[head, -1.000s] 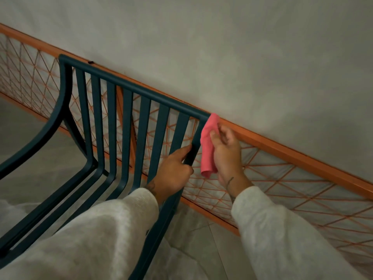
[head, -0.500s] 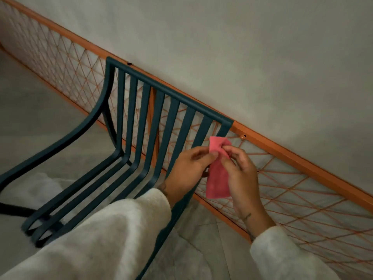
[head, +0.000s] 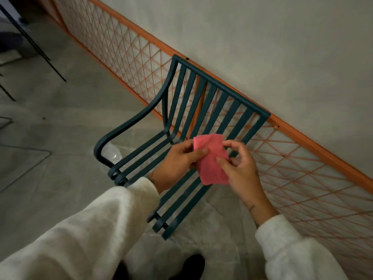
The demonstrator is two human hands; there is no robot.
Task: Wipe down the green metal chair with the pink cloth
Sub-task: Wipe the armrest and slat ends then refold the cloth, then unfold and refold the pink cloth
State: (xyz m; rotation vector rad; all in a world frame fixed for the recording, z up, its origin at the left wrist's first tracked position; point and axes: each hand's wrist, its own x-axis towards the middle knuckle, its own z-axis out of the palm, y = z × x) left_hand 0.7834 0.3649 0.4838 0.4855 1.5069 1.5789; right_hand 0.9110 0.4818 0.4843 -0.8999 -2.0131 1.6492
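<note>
Cloth is being held off the chair; no wiping is under way.
The left hand and right hand are both pinching the pink cloth at opposite edges, holding it over the seat slats of the green metal chair, apparently clear of the metal. No wiped area is showing; backrest, armrest and seat are judged outstanding.

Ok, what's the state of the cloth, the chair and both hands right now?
cloth: opened out, held up over the seat between both hands.
chair: upright on the floor, back towards the lattice, neither hand gripping it.
left hand: pinching the cloth's left edge.
right hand: pinching the cloth's right side.
</note>
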